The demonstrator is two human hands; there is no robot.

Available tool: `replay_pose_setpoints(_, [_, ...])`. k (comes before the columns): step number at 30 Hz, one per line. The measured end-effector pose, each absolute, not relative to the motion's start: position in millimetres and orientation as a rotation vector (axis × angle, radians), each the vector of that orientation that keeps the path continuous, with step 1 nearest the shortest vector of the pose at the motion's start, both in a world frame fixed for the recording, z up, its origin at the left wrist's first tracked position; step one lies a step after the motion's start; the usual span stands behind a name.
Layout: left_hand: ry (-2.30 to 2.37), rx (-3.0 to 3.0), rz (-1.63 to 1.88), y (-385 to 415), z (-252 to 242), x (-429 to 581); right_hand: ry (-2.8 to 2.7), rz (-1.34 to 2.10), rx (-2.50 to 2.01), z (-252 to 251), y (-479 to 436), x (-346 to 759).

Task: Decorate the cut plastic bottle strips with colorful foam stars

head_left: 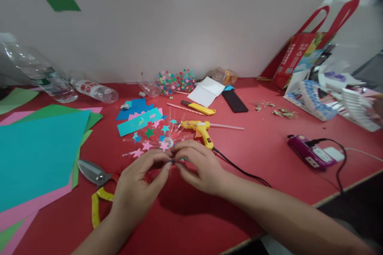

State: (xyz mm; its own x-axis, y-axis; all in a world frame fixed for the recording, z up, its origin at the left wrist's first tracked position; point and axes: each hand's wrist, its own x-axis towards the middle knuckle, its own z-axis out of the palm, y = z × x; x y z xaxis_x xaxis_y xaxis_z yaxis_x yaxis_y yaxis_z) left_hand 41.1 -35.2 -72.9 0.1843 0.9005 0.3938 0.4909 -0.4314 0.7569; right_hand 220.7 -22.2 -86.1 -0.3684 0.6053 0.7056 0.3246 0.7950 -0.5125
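Left hand (pixel 140 185) and right hand (pixel 201 167), lower centre, both pinched on a small paper bit (pixel 176 160) just below the star-covered plastic burst (pixel 158 135) on the table (pixel 269 159); I'd judge several stars stuck, more left in the star pile (pixel 176 81).

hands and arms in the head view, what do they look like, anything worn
Both are bare: the left hand and the right hand show no gloves, rings, watch or markings, and no sleeve shows up to the picture's edge.
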Motion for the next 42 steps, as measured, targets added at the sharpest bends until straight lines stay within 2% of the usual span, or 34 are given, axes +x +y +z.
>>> replay_pose_setpoints(7, [1.252, 1.446, 1.16, -28.9, -77.3, 38.9, -2.006, 0.391, -0.762, -94.3, -23.6, 219.4])
replay_pose_setpoints(17, [1.087, 1.153, 1.245, -25.9, -66.4, 36.8, -2.006, 0.359, -0.766, -95.0, -27.7, 214.1])
replay_pose_setpoints(42, [1.225, 1.425, 1.138, -31.4, -56.4, 43.4, -2.027, 0.326, -0.754, -92.0, -26.8, 215.6])
